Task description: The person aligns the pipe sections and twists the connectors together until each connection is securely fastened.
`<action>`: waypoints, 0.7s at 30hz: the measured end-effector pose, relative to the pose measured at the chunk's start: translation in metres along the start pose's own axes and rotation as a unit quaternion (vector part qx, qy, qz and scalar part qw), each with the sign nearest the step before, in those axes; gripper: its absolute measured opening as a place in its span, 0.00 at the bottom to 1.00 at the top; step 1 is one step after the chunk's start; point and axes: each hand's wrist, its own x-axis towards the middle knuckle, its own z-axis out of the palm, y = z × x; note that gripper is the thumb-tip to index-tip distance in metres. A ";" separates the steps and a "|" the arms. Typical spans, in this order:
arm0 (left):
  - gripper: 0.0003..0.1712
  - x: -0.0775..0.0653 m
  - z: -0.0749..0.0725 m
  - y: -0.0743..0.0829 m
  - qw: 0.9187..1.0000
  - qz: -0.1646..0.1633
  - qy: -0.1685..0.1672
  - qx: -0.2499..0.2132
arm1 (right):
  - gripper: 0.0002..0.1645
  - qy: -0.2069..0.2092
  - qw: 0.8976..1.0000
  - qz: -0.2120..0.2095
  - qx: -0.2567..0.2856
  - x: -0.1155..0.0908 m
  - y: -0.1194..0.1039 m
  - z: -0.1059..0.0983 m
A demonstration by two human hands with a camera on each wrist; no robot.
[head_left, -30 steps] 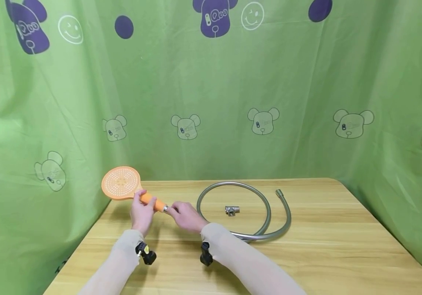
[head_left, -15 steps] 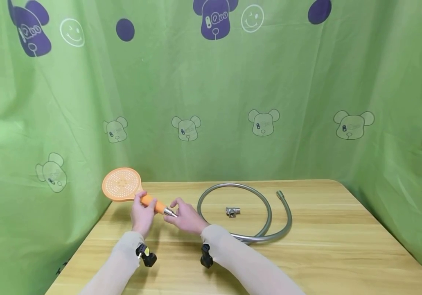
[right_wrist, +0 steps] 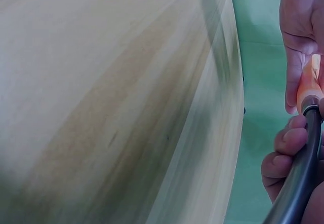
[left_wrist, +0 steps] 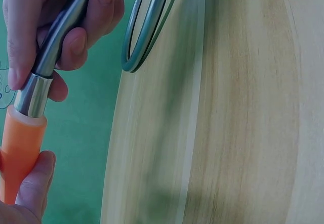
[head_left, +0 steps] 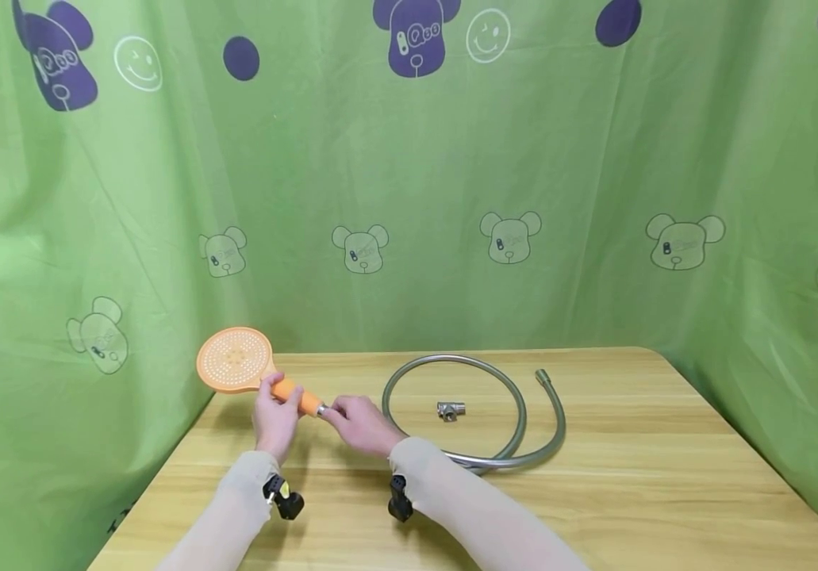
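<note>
An orange handheld shower head point(head_left: 235, 359) is held above the table's left side, its perforated face toward the head camera. My left hand point(head_left: 276, 422) grips its handle, with the thumb lying along the orange grip point(left_wrist: 23, 138). At the handle's lower end, my right hand point(head_left: 366, 427) pinches the metal collar point(left_wrist: 33, 96) of a shower hose point(left_wrist: 61, 31), which runs back through the fingers. Collar and handle meet end to end in the left wrist view. The right wrist view shows the dark hose point(right_wrist: 298, 178) leading up to the orange handle, fingers curled around it.
The rest of the hose point(head_left: 560, 420) loops on the wooden table point(head_left: 630, 492), its free end fitting point(head_left: 542, 376) at the back right. Inside the loop lies a small chrome tee fitting point(head_left: 451, 411). A green patterned curtain point(head_left: 423, 301) surrounds the table.
Half a second ago the right thumb and finger were spread apart, baring the metal collar; now they have closed on it again. The left hand and shower head have hardly moved.
</note>
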 end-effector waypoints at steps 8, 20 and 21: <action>0.28 -0.001 0.000 0.001 1.000 0.003 0.001 0.007 | 0.18 0.001 0.999 0.015 0.037 0.000 0.002 0.002; 0.28 -0.001 0.000 0.002 1.000 0.004 0.013 0.006 | 0.11 0.021 1.000 -0.003 0.002 -0.002 0.001 0.000; 0.28 -0.001 0.000 0.002 1.000 0.002 0.013 0.005 | 0.11 0.021 1.000 -0.003 -0.002 -0.002 0.000 0.000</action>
